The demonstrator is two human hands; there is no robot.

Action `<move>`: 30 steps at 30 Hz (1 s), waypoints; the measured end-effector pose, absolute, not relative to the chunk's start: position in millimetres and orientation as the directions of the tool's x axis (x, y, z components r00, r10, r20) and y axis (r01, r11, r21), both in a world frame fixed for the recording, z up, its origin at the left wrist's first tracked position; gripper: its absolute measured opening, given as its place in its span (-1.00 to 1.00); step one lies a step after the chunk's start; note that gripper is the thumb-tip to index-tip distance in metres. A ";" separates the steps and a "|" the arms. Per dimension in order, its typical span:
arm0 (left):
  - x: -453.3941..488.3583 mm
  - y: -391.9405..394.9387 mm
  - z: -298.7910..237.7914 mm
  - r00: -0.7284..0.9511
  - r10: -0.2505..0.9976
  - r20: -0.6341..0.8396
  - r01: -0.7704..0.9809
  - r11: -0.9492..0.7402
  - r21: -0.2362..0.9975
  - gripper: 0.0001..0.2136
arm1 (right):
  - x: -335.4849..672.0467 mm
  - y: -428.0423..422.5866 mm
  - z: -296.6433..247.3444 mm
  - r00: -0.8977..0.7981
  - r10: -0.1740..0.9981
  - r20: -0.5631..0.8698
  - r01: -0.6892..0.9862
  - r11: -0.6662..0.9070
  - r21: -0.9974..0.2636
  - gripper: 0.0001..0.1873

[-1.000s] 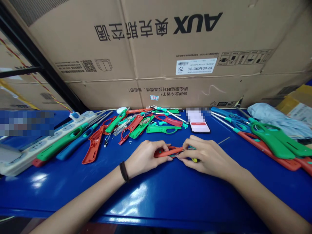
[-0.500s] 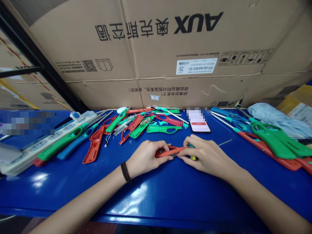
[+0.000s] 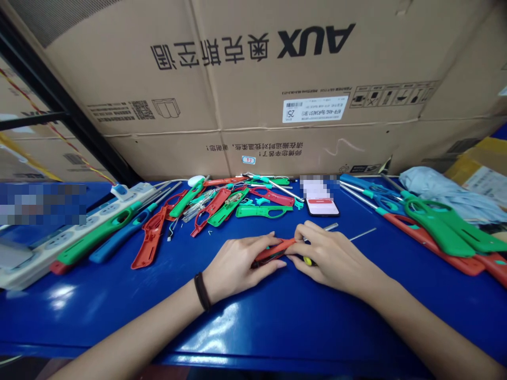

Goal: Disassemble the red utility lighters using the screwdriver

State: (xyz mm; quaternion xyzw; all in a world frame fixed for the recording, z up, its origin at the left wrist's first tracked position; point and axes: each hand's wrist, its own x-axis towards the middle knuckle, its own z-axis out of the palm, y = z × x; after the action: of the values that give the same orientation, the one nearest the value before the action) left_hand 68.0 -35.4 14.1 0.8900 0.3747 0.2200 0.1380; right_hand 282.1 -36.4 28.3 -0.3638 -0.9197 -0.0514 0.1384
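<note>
Above the middle of the blue table I hold a red long-nosed lighter (image 3: 283, 246) lengthwise between both hands. My left hand (image 3: 237, 261) has its handle end, with the thumb along the near side and the fingers along the far side. At the other end, my right hand (image 3: 328, 253) pinches the red casing with thumb and fingertips. A yellow-ended tool (image 3: 308, 260) sticks out of the right palm; the rest of it is hidden. Past the right knuckles a short metal tube (image 3: 331, 227) shows. Dark parts are visible along the casing's near side.
Behind my hands lie loose red and green lighter casings (image 3: 263, 211) and small parts. A phone (image 3: 322, 206) is near the box (image 3: 245, 116). Whole lighters (image 3: 439, 221) lie at right; at left, others rest by a power strip (image 3: 79, 224). A thin rod (image 3: 363, 234) lies beyond my right hand.
The lighter has turned slightly in my hands, its red casing now slanting up to the right. The metal tube has come into sight past my right hand. My left fingers have spread a little.
</note>
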 end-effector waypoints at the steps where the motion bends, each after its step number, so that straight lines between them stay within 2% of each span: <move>1: 67.5 -36.0 11.7 0.627 0.713 0.315 0.596 -0.699 0.396 -0.70 | 283.5 -36.5 29.7 -0.702 0.654 0.281 0.680 0.733 -0.007 -0.84; 5: 65.3 -35.0 4.4 0.640 0.677 0.363 0.583 -0.736 0.346 -0.73 | 287.7 -36.6 32.9 -0.726 0.642 0.247 0.660 0.751 -0.014 -0.83; 9: 65.4 -33.8 5.6 0.642 0.686 0.343 0.601 -0.728 0.331 -0.73 | 290.9 -35.8 33.9 -0.743 0.624 0.240 0.637 0.770 -0.032 -0.85; 16: 66.0 -35.0 8.3 0.648 0.711 0.272 0.637 -0.702 0.317 -0.70 | 295.1 -31.9 34.2 -0.685 0.618 0.385 0.649 0.758 -0.061 -0.82; 19: 63.9 -35.2 9.7 0.676 0.694 0.249 0.623 -0.718 0.310 -0.66 | 293.1 -29.6 30.6 -0.700 0.624 0.346 0.636 0.766 -0.093 -0.83; 25: 55.2 -32.3 18.4 0.748 0.632 0.201 0.539 -0.756 0.371 -0.54 | 291.4 -26.4 25.3 -0.694 0.637 0.334 0.629 0.763 -0.149 -0.83; 30: 47.1 -28.1 25.7 0.795 0.590 0.140 0.519 -0.782 0.345 -0.53 | 291.9 -26.7 25.5 -0.697 0.646 0.311 0.624 0.760 -0.182 -0.83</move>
State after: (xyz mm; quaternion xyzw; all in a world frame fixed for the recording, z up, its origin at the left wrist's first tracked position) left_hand 47.1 -28.1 25.7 0.9361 0.2961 0.1209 0.1460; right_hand 291.9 -26.7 25.5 -0.3450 -0.9205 0.0312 0.1806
